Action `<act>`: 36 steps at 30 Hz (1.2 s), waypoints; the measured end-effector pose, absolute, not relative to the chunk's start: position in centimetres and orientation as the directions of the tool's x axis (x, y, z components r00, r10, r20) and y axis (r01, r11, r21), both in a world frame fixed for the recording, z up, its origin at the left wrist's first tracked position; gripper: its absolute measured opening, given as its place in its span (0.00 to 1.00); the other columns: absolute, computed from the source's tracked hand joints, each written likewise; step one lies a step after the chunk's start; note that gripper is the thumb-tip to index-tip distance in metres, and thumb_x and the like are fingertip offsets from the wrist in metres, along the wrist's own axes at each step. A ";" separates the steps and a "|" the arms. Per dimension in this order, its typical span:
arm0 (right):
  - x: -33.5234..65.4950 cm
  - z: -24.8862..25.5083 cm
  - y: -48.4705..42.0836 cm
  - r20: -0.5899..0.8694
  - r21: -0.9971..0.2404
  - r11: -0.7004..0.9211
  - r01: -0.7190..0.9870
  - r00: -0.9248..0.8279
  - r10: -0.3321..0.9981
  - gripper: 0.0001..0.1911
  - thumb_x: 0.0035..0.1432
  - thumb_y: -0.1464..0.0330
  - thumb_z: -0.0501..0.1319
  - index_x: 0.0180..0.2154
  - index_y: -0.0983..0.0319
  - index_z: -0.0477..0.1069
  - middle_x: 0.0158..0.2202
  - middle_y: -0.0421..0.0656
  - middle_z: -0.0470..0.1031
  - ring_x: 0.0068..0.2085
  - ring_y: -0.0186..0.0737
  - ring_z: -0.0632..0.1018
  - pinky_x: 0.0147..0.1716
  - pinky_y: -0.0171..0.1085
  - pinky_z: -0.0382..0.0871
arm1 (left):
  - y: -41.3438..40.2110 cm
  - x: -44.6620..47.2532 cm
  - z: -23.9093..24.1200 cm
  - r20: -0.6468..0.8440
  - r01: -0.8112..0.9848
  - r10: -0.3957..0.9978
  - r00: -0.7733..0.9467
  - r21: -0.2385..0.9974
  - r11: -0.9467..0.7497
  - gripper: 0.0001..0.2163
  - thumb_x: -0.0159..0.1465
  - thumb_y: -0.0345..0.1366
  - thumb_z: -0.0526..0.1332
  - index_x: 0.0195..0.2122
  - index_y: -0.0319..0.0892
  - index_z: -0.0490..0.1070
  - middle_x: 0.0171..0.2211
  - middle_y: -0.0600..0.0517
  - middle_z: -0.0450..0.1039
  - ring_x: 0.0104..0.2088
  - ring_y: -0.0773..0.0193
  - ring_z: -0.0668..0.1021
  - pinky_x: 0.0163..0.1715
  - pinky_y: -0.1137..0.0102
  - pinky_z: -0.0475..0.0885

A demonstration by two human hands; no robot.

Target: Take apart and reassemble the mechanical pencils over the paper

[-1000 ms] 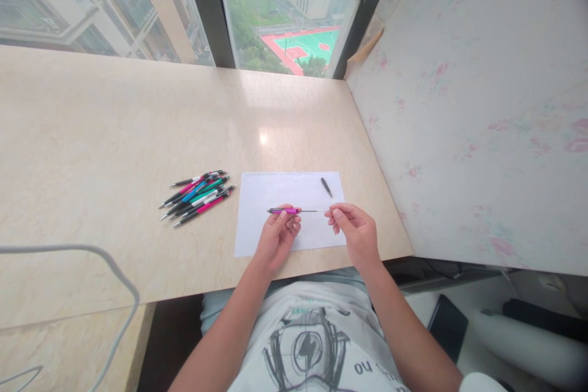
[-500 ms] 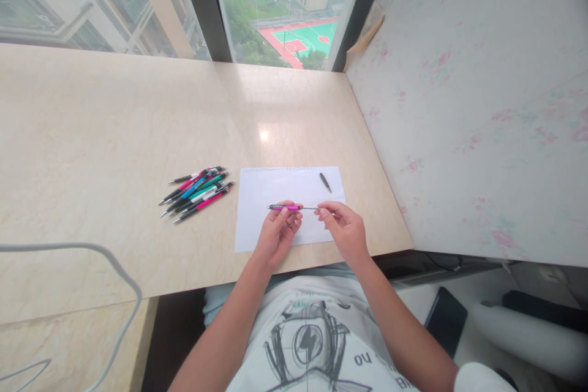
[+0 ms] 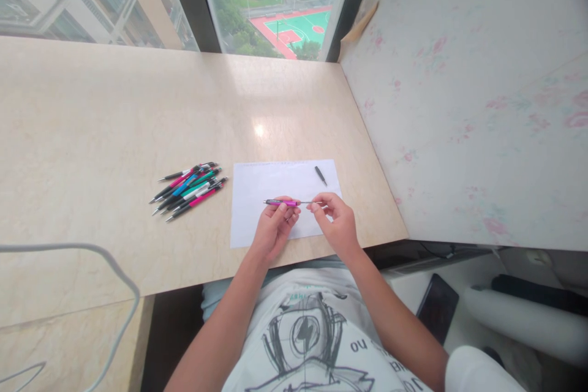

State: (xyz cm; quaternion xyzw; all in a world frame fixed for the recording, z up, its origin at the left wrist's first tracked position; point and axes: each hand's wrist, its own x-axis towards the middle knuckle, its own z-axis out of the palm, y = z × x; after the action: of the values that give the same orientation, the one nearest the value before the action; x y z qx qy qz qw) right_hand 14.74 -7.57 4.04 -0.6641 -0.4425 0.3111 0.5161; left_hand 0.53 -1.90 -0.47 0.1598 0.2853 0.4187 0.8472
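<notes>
Holding barrel (image 3: 288, 203) in left hand (image 3: 272, 226), rod (image 3: 304, 202) at 3 o'clock in right hand (image 3: 339, 222), and liable to bend rod if pushed askew.

The left grip (image 3: 274, 223) holds a purple pen barrel (image 3: 287, 203); the right grip (image 3: 336, 215), just beside it, pinches a thin rod (image 3: 304, 203) at the barrel's end. Beyond the right grip, a dark pen piece (image 3: 320, 176) lies on white paper (image 3: 271, 177); left of the left grip, pens (image 3: 190, 188) lie piled on the bench (image 3: 138, 110).
</notes>
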 end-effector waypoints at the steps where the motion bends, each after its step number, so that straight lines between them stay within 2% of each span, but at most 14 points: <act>1: 14.7 4.1 -7.5 0.043 -0.959 -0.078 0.273 0.411 0.911 0.06 0.61 0.64 0.61 0.38 0.59 0.72 0.34 0.43 0.80 0.38 0.42 0.83 0.34 0.37 0.75 | -1.9 0.5 -0.5 -0.350 -0.618 0.802 0.484 0.512 0.597 0.11 0.57 0.36 0.73 0.39 0.40 0.77 0.36 0.49 0.80 0.34 0.69 0.80 0.38 0.75 0.75; 6: 14.8 3.7 -7.5 0.014 -0.961 -0.096 0.260 0.391 0.920 0.07 0.61 0.63 0.61 0.39 0.59 0.72 0.33 0.43 0.80 0.37 0.42 0.83 0.34 0.37 0.75 | -1.8 0.5 -0.4 -0.353 -0.617 0.801 0.484 0.511 0.598 0.11 0.57 0.37 0.73 0.39 0.40 0.77 0.34 0.50 0.80 0.34 0.69 0.81 0.37 0.76 0.75; 13: 15.4 3.1 -8.0 -0.025 -0.962 -0.125 0.242 0.379 0.925 0.09 0.61 0.61 0.62 0.40 0.59 0.73 0.34 0.44 0.81 0.37 0.42 0.82 0.36 0.39 0.76 | -1.8 0.4 -0.7 -0.367 -0.620 0.792 0.488 0.493 0.611 0.11 0.58 0.36 0.72 0.39 0.40 0.76 0.38 0.48 0.81 0.34 0.69 0.81 0.36 0.76 0.75; 18: 15.9 3.1 -7.9 -0.027 -0.957 -0.107 0.270 0.282 0.959 0.16 0.60 0.63 0.62 0.50 0.58 0.72 0.37 0.44 0.81 0.39 0.41 0.82 0.37 0.39 0.76 | -1.8 0.4 -0.7 -0.375 -0.643 0.789 0.486 0.459 0.614 0.12 0.57 0.35 0.73 0.40 0.40 0.76 0.38 0.48 0.81 0.33 0.70 0.81 0.35 0.77 0.75; 20: 16.5 2.9 -7.6 -0.043 -0.934 -0.142 0.327 0.291 0.956 0.16 0.60 0.63 0.61 0.49 0.58 0.72 0.37 0.44 0.81 0.38 0.41 0.81 0.35 0.38 0.75 | -1.8 0.4 -0.7 -0.379 -0.650 0.787 0.486 0.446 0.616 0.12 0.57 0.36 0.73 0.40 0.41 0.76 0.38 0.48 0.81 0.34 0.69 0.81 0.35 0.77 0.75; 23: 17.9 2.2 -6.6 -0.025 -0.840 -0.232 0.490 0.393 0.919 0.13 0.61 0.64 0.59 0.46 0.60 0.74 0.36 0.44 0.79 0.34 0.40 0.79 0.33 0.38 0.73 | -1.7 0.4 -0.8 -0.382 -0.651 0.784 0.488 0.439 0.619 0.11 0.57 0.36 0.73 0.40 0.40 0.76 0.38 0.48 0.81 0.34 0.69 0.81 0.35 0.77 0.75; 25: 19.0 1.4 -5.8 0.047 -0.695 -0.281 0.661 0.432 0.901 0.13 0.61 0.66 0.58 0.45 0.61 0.75 0.37 0.46 0.79 0.34 0.41 0.77 0.37 0.41 0.72 | -1.7 0.4 -0.8 -0.381 -0.652 0.783 0.492 0.435 0.621 0.12 0.57 0.35 0.73 0.40 0.40 0.76 0.38 0.48 0.80 0.34 0.69 0.81 0.34 0.77 0.76; 27: 20.0 0.6 -5.1 0.112 -0.515 -0.318 0.796 0.431 0.895 0.13 0.61 0.67 0.58 0.46 0.62 0.75 0.41 0.49 0.77 0.42 0.47 0.76 0.41 0.44 0.71 | -1.7 0.4 -0.9 -0.383 -0.654 0.783 0.489 0.433 0.620 0.12 0.56 0.35 0.73 0.40 0.40 0.76 0.38 0.48 0.80 0.34 0.69 0.81 0.34 0.77 0.76; 29: 20.5 -0.2 -4.4 0.157 -0.405 -0.335 0.851 0.425 0.891 0.14 0.61 0.66 0.58 0.46 0.62 0.75 0.44 0.52 0.76 0.46 0.50 0.74 0.42 0.45 0.70 | -1.7 0.4 -0.9 -0.388 -0.651 0.783 0.487 0.436 0.621 0.12 0.56 0.35 0.73 0.40 0.40 0.76 0.38 0.48 0.80 0.34 0.68 0.81 0.34 0.77 0.76; 32: 20.7 -1.0 -3.7 0.222 -0.382 -0.311 0.870 0.413 0.883 0.13 0.62 0.65 0.58 0.45 0.61 0.76 0.43 0.51 0.74 0.46 0.50 0.73 0.42 0.44 0.69 | -1.7 0.4 -0.9 -0.389 -0.642 0.781 0.489 0.445 0.624 0.12 0.57 0.36 0.73 0.40 0.40 0.76 0.38 0.48 0.80 0.35 0.69 0.81 0.34 0.77 0.76; 36: 20.5 -1.6 -3.2 0.272 -0.469 -0.255 0.845 0.413 0.869 0.10 0.62 0.67 0.58 0.40 0.60 0.77 0.44 0.52 0.74 0.47 0.51 0.72 0.43 0.46 0.70 | -1.8 0.4 -0.6 -0.393 -0.640 0.782 0.485 0.450 0.623 0.12 0.56 0.36 0.73 0.39 0.40 0.76 0.38 0.48 0.80 0.34 0.69 0.81 0.34 0.77 0.75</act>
State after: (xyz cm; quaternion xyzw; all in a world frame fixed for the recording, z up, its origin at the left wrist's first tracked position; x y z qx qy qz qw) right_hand 20.53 -3.16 -1.64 -0.7919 -0.5413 0.0212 0.2819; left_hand 0.39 -1.77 -0.65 0.1220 0.2898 0.4167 0.8529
